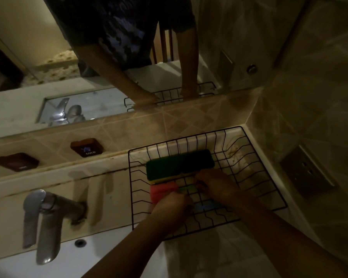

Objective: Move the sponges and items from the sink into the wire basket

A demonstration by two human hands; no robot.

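A black wire basket stands on the counter in the corner, right of the sink. Inside it, along the back, lie green-topped sponges with yellow undersides. A red-pink sponge lies in front of them at the left. My left hand reaches into the basket with fingers closed against the red-pink sponge. My right hand is in the basket's middle, fingers curled on a small green item. A blue item shows faintly on the basket floor below my right hand.
A chrome faucet stands at the left over the white sink. Two dark wall buttons, one marked COLD, sit on the tiled ledge. A mirror runs along the back. A wall socket is at the right.
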